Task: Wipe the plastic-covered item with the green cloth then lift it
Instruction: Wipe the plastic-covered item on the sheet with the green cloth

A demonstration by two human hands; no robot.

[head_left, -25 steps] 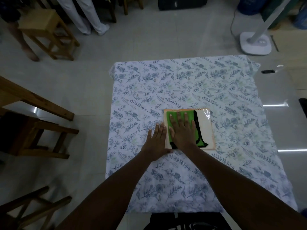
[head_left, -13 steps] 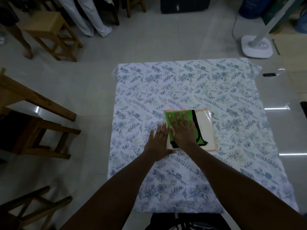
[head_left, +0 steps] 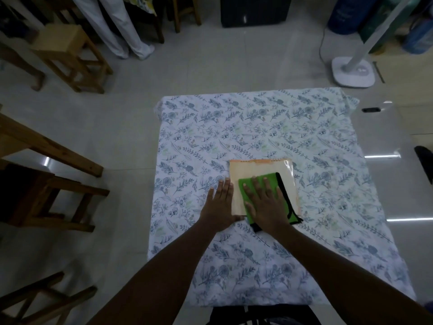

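A flat beige plastic-covered item with an orange top edge lies on the floral tablecloth. A green cloth with black trim covers its lower half and hangs past its near edge. My right hand presses flat on the cloth, fingers spread. My left hand lies flat on the tablecloth against the item's left edge, thumb at its near corner, holding nothing.
Wooden stools and benches stand on the tiled floor to the left. A person's white trouser legs are at the back. A white fan base stands back right. A small black object lies right of the table.
My right hand has slid the green cloth from the item's top toward me, baring the upper part of the cover. My left hand stays at the item's left edge.
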